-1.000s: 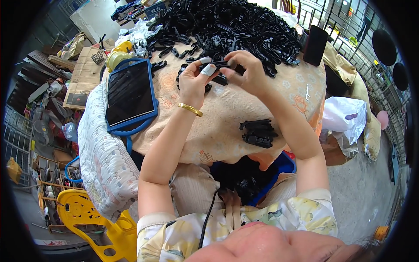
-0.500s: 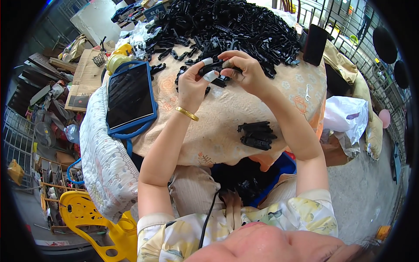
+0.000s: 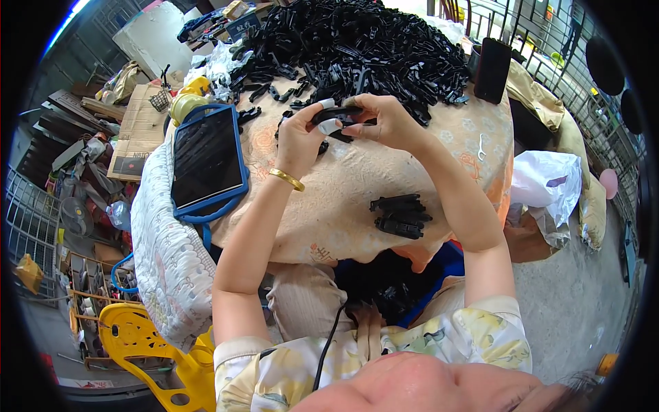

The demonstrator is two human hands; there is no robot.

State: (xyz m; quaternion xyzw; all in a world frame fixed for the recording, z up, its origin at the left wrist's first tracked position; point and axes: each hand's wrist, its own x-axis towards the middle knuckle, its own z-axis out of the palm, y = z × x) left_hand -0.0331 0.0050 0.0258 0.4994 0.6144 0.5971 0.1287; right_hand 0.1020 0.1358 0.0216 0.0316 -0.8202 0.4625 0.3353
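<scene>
Over the cloth-covered table (image 3: 329, 192), a small black plastic part (image 3: 335, 115) is pinched between my two hands. My left hand (image 3: 300, 139), white tape round its thumb and a fingertip, grips the part's left end. From the other side, the thumb and fingers of my right hand (image 3: 390, 122) close on its right end. Just beyond my fingers spreads a big heap of similar long black plastic parts (image 3: 357, 51). A short stack of black parts (image 3: 400, 216) lies nearer me, beside my right forearm. My fingers partly hide the held part's shape.
A blue-framed tablet (image 3: 209, 161) lies at the table's left side. Upright at the far right stands a dark phone (image 3: 493, 72). A small white hook-shaped tool (image 3: 481, 147) rests on the cloth. Below the near edge sits a blue bin (image 3: 429, 292) with black contents; a yellow chair (image 3: 137, 329) is lower left.
My right hand's fingers have come down from a raised curl and closed on the part, which now lies more level between both hands. The stack and the heap have stayed put.
</scene>
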